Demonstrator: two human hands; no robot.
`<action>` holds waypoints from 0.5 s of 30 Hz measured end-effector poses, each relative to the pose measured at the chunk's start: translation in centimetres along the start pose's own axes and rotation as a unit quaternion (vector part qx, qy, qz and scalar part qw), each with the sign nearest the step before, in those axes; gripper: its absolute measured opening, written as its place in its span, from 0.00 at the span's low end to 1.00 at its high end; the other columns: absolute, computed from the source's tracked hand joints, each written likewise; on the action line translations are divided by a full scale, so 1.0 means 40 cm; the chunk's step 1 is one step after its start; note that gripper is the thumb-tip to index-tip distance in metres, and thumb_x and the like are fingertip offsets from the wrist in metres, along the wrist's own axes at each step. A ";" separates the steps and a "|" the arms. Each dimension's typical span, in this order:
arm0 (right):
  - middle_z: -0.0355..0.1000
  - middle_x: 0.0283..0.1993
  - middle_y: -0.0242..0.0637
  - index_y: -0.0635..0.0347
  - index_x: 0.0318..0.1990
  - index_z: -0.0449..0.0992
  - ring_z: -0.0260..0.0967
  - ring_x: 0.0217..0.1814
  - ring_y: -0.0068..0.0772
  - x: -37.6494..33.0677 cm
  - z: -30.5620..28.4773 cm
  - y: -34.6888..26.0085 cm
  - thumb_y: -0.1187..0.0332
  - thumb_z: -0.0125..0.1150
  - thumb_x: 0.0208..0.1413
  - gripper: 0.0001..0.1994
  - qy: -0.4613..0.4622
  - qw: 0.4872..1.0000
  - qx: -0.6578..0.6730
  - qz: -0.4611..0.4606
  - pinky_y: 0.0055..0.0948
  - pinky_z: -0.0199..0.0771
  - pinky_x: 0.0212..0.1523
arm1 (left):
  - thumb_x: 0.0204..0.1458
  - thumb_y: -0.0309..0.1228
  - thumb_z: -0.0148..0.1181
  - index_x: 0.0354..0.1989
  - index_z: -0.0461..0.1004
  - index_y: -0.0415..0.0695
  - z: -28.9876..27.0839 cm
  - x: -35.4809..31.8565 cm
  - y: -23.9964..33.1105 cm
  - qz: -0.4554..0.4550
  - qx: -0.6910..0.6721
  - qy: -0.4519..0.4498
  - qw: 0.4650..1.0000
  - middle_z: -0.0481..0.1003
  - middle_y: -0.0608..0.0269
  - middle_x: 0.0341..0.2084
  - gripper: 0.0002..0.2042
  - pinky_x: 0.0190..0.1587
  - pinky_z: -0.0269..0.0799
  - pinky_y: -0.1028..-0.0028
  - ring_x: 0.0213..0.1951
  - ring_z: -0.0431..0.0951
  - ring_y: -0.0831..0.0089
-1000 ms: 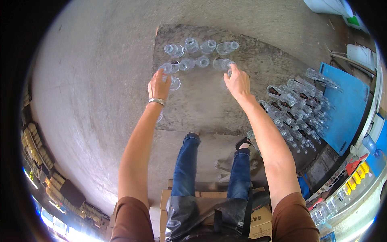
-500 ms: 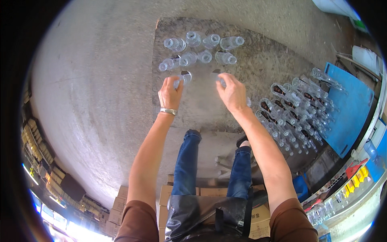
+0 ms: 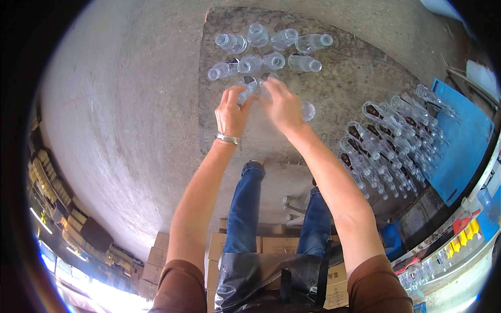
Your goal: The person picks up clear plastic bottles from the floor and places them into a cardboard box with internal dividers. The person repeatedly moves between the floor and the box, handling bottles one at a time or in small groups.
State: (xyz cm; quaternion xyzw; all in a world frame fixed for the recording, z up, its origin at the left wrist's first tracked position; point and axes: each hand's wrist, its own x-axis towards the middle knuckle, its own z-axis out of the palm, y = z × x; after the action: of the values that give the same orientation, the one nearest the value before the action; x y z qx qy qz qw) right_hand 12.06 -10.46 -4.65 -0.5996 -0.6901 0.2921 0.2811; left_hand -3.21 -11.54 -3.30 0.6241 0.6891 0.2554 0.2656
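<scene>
- Right now the person leans over a dark mat on the grey floor, both arms stretched out.
- The left hand has its fingers wrapped around a clear glass bottle, held tilted at the near edge of the group.
- The right hand is curled over a second bottle just beside it; I cannot tell how tight that grip is.
- A bunch of standing bottles waits just past the hands, mouths up.
- One loose bottle sits by the right wrist.
- More bottles lie in rows off to the right, next to a blue board.
- To do it well, I think each bottle should go down straight and slow, close to the others but not bumping them, since glass tips and chips.
</scene>
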 end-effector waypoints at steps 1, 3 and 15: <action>0.74 0.49 0.40 0.58 0.49 0.73 0.76 0.42 0.46 0.001 -0.012 -0.008 0.68 0.66 0.52 0.16 0.007 1.000 0.004 -0.001 0.38 0.78 0.41 | 0.49 0.30 0.69 0.45 0.75 0.44 -0.011 -0.004 0.003 -0.006 -0.005 0.007 1.000 0.78 0.59 0.42 0.15 0.28 0.74 0.71 0.22 0.76 0.69; 0.74 0.46 0.39 0.58 0.49 0.74 0.76 0.38 0.43 0.007 -0.035 -0.015 0.69 0.66 0.52 0.16 0.025 0.999 0.019 0.002 0.35 0.78 0.38 | 0.50 0.29 0.67 0.48 0.75 0.45 -0.033 -0.015 0.013 -0.017 -0.016 0.022 0.999 0.77 0.58 0.46 0.16 0.29 0.75 0.69 0.23 0.76 0.68; 0.72 0.34 0.39 0.56 0.42 0.77 0.73 0.32 0.43 0.043 -0.040 0.083 0.75 0.62 0.55 0.08 0.065 0.991 0.111 0.037 0.35 0.73 0.33 | 0.55 0.20 0.58 0.45 0.78 0.43 -0.051 0.007 -0.138 -0.048 -0.001 0.154 0.987 0.76 0.57 0.44 0.10 0.33 0.76 0.73 0.30 0.78 0.71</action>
State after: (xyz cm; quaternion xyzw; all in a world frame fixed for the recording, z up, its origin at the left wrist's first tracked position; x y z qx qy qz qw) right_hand 15.24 -8.30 -5.94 -0.6075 -0.6111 0.3373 0.3792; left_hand -8.63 -11.81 -5.61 0.5427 0.7510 0.3363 0.1686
